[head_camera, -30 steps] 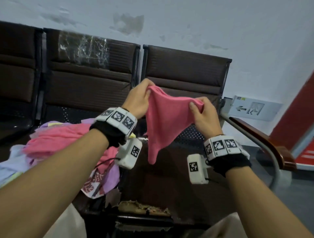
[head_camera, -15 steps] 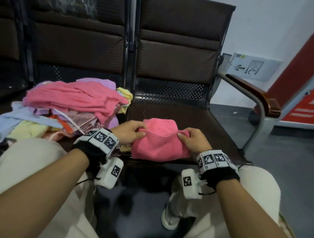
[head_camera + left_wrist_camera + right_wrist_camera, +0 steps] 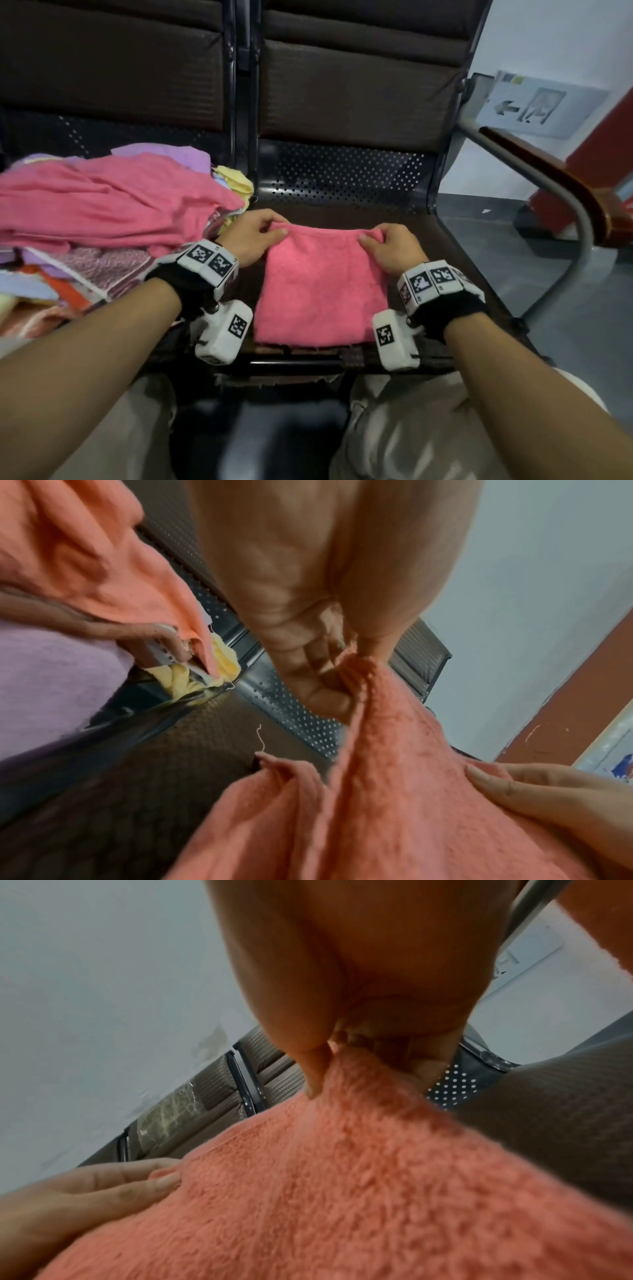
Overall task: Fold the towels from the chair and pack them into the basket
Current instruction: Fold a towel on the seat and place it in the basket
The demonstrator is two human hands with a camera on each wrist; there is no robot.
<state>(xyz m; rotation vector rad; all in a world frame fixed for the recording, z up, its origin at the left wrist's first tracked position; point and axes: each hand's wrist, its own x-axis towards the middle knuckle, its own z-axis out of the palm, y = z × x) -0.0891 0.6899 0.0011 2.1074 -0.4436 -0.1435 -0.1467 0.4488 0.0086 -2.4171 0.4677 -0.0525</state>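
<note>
Both hands gripped the far edge of a pink towel [image 3: 318, 291] spread flat on the chair seat [image 3: 442, 236]: the left hand [image 3: 251, 236] pinched the far-left corner between thumb and fingers, and the right hand [image 3: 390, 248] pinched the far-right corner. The towel lay directly below and toward the person from both hands, its near edge at the front lip of the seat, so the coming fold would likely draw the far edge toward the body; neither hand sat clearly nearer, and the cloth looked roughly square, with no obvious long axis. A pile of unfolded towels [image 3: 109, 212] sat on the next seat to the left, just beside the left wrist. The left wrist view alone showed a loose thread [image 3: 261, 737] and a lower layer of cloth peeking out beneath the pinched corner; the right wrist view showed the thumb and fingers closed on the nap. No basket appeared in any view.
</note>
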